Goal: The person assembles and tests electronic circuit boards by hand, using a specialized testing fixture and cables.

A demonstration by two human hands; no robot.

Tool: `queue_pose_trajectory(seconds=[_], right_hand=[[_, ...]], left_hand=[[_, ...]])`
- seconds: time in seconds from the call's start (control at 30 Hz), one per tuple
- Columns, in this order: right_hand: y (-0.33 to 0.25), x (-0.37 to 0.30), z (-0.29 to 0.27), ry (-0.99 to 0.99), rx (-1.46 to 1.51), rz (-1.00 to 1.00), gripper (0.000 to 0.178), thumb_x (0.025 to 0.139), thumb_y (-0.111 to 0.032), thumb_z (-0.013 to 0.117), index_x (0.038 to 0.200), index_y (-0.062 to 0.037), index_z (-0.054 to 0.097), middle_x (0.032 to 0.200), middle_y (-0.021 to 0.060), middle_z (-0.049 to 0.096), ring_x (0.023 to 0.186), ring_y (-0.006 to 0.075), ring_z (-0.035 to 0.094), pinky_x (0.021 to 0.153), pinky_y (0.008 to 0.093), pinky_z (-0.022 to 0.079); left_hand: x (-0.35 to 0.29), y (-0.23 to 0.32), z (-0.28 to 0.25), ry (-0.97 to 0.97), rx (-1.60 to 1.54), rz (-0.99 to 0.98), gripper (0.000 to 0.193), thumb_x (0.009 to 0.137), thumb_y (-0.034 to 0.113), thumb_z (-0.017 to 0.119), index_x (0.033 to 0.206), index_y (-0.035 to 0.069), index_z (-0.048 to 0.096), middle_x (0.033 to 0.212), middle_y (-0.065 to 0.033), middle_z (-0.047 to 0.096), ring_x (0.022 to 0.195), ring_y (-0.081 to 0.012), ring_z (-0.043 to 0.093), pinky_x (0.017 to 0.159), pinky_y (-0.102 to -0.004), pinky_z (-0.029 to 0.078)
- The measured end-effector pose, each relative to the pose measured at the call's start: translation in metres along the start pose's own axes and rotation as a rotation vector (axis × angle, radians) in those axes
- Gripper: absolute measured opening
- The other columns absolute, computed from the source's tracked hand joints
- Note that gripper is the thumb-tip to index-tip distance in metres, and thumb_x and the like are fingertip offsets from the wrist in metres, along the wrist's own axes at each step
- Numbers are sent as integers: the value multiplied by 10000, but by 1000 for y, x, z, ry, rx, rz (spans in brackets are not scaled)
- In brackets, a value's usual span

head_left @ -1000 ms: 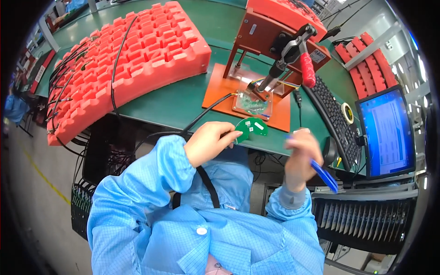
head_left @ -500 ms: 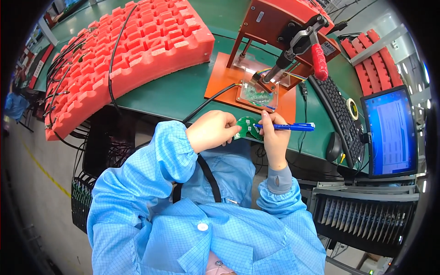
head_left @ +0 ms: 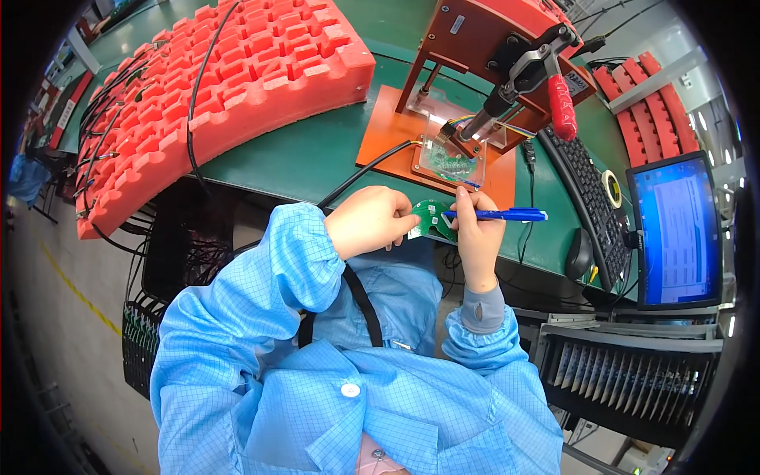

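Between my two hands, just off the table's front edge, is a small rounded green circuit board. My left hand pinches its left side between thumb and fingers. A blue pen lies sideways in my right hand, its tip end over the board and its back end pointing right. The right fingers are closed round the pen; whether they also touch the board I cannot tell. Beyond the hands stands an orange test fixture with a toggle clamp, whose red handle hangs down. Another green board sits under its clear plate.
Red foam trays with slots and cables fill the left of the green table. At right are a keyboard, a mouse, a tape roll and a monitor. A black rack of boards stands below. A thick black cable runs to the fixture.
The view has shifted slightly, so the fixture and trays sit a little differently. Both hands stay at the board, and the pen has turned slightly in the right hand.
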State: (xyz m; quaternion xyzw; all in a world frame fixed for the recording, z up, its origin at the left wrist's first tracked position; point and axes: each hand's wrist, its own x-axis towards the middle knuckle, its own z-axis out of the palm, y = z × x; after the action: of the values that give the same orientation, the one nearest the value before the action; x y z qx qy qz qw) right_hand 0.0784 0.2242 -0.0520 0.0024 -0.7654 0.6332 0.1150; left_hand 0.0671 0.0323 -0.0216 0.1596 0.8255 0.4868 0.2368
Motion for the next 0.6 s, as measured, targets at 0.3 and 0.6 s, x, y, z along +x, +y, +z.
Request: queue_pose_trajectory(seconds=[0.3,0.6], right_hand=[[8,-13,2,471,99,-172,203,965,-126,464,947,8,617,711,46,556,625,103,512,564,229,427],[-10,-47,91,-434,287,-624,364,941,-221,551,1213,13,490,1105,214,609,869,257,622,762,342,515]], left_hand=[[-38,-3,-31,274,-194,374,240,904,218,609,923,-17,651,678,-62,638,595,-121,641,566,-262,509],[-251,85,-218,777,-169,283,278,867,107,641,1104,-10,552,1025,-136,633,860,-222,642,783,-331,539]])
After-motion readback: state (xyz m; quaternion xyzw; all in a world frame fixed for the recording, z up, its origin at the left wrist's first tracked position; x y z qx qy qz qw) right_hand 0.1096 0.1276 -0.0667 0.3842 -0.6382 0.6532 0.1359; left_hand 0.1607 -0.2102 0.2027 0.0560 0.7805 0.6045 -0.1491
